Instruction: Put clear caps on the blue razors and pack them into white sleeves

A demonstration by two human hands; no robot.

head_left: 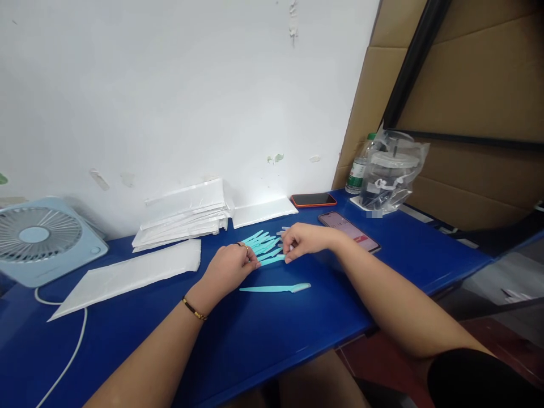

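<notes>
Turquoise eyebrow razors (260, 242) lie in a fanned pile on the blue table. At the near side of this pile, one eyebrow razor (272, 261) stretches between my two hands. My left hand (232, 266), wearing a ring and a bracelet, pinches its left end. The fingers of my right hand (304, 241) are closed at its right end and partly cover it. Small translucent pieces (282, 230) show beside the right fingers, too small to make out. A single eyebrow razor (275, 288) rests apart, closer to the table's front edge.
Behind my left hand are a stack of white padded sleeves (182, 218) and a loose sleeve (136, 277). A blue fan (46, 243) with a white cable stands left. Two phones (313, 200), a bottle (358, 170) and a bagged cup (391, 175) are at right. A wall borders the back.
</notes>
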